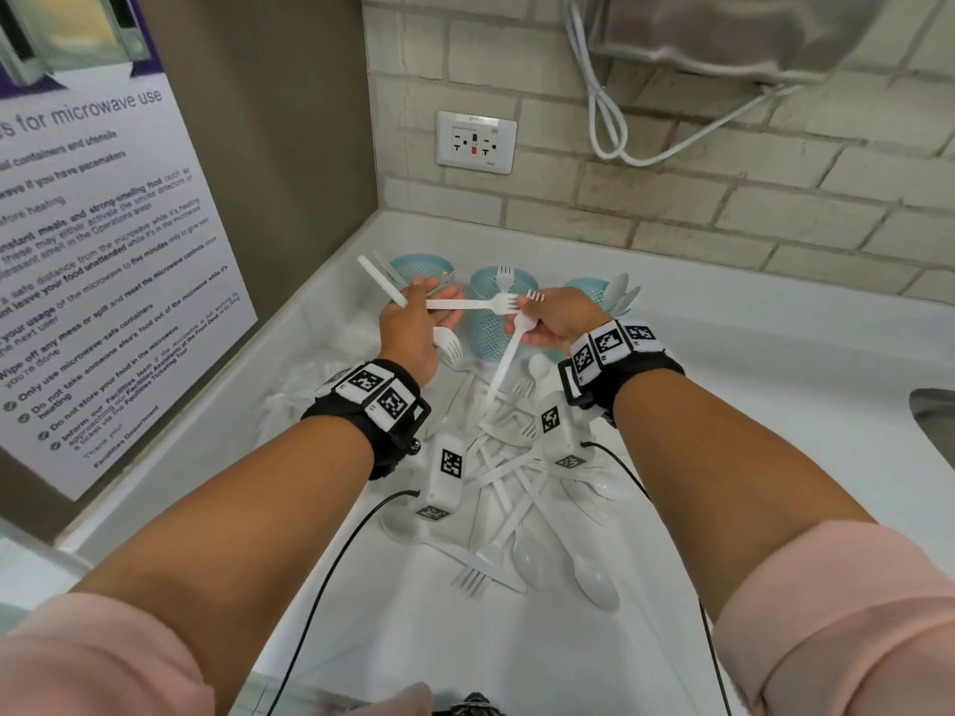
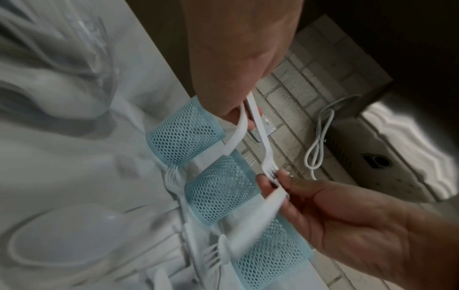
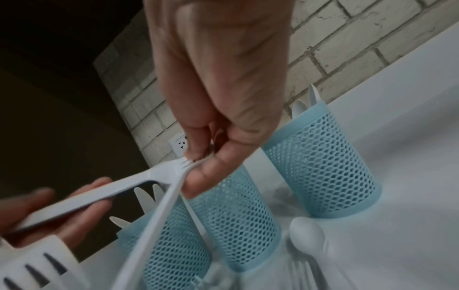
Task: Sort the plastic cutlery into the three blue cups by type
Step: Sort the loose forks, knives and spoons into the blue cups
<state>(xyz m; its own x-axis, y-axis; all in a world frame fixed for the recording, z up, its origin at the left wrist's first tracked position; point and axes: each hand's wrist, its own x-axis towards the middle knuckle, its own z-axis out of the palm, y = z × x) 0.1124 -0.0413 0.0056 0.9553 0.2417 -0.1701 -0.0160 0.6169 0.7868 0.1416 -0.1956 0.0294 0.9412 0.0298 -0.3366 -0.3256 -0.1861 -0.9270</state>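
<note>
Both hands are up over the three blue cups at the back of the white counter point(image 1: 775, 354). The left hand point(image 1: 413, 328) is curled round a few white pieces: a knife point(image 1: 381, 281) sticks up and away from it, and a fork point(image 1: 467, 304) lies sideways, its handle in the left fingers and its prongs pointing at the right hand point(image 1: 560, 315). The right hand pinches those prongs between thumb and fingertips, and it also grips a second fork point(image 1: 505, 361) whose handle hangs down toward the pile (the right wrist view shows the thumb pressed on both forks where they cross).

The sideways fork is the thing that matters most. Its long side runs left to right, from one hand to the other, and it sits just above the middle cup point(image 1: 498, 312). That cup already has a fork standing in it. The left cup point(image 1: 421, 266) has flat handles poking out, probably knives, and the right cup point(image 1: 594, 292) holds spoons.

I think the fork is being passed to the right hand. The right hand is the nearer one to the middle cup, so it should turn both forks upright and drop them in there.

Many more forks, spoons and knives lie in a pile point(image 1: 506, 498) on the counter between the arms, nearer the person.
</note>
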